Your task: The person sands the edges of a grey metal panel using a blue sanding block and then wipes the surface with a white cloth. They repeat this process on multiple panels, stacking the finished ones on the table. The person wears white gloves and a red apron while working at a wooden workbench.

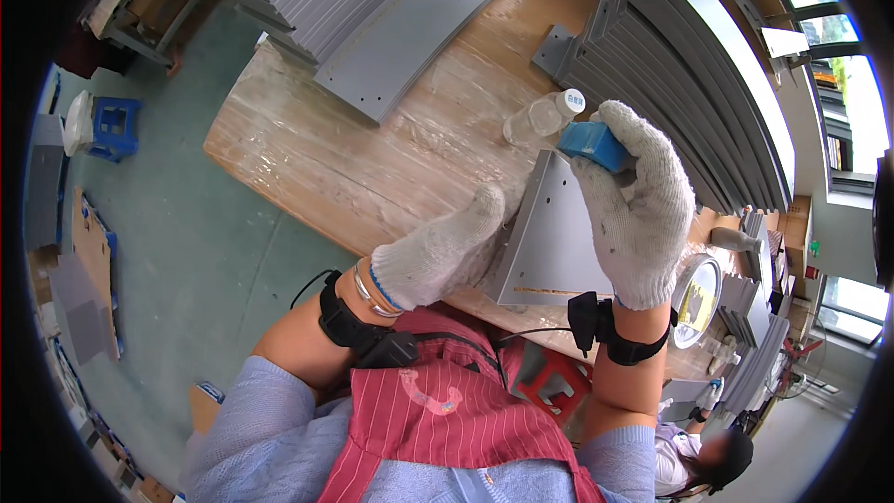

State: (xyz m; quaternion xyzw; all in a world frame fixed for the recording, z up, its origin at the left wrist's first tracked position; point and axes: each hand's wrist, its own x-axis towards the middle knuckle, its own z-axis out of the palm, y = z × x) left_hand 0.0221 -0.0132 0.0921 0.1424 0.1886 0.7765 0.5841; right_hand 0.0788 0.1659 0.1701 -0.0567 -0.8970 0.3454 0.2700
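Both my hands wear white knitted work gloves. My right hand (647, 200) is closed around a blue block (594, 145), perhaps a sponge, gripped between thumb and fingers above the panel. Below it a grey panel (549, 242) with small drilled holes stands on the table close to my body. Against that panel's left edge is my left hand (442, 247), which seems to grip it; some of its fingers are hidden behind the edge. Just beyond the panel's far corner a clear bottle (535, 119) with a white cap leans or lies, close to the blue block.
A film-covered wooden table (372, 163) bears a stack of grey boards (428, 28) at far left and another stack (670, 84) at right. Near my right forearm is a round white-rimmed tub (697, 303). A red stool (559, 387) stands below; a co-worker (698, 456) is at lower right.
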